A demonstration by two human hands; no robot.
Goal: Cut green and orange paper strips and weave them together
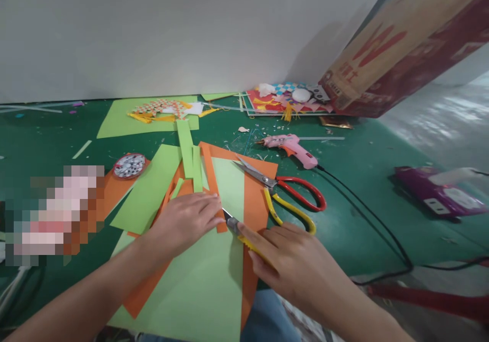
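Observation:
My left hand [187, 220] lies flat, fingers together, pressing down an orange paper strip [211, 179] on a light green sheet [198, 286]. My right hand [294, 260] grips a yellow utility knife [239, 232], its blade tip touching the strip's lower end right beside my left fingertips. An orange sheet [254, 204] lies under the green one. Several green strips [186, 146] lie just beyond my left hand.
Red-and-yellow scissors [294, 197] lie right of the papers. A pink glue gun [292, 148] with a black cord sits beyond them. A round tin of googly eyes [129, 165] is at left. A tilted cardboard box [401, 47] and craft pieces [286, 100] stand by the wall on the green mat [362, 179].

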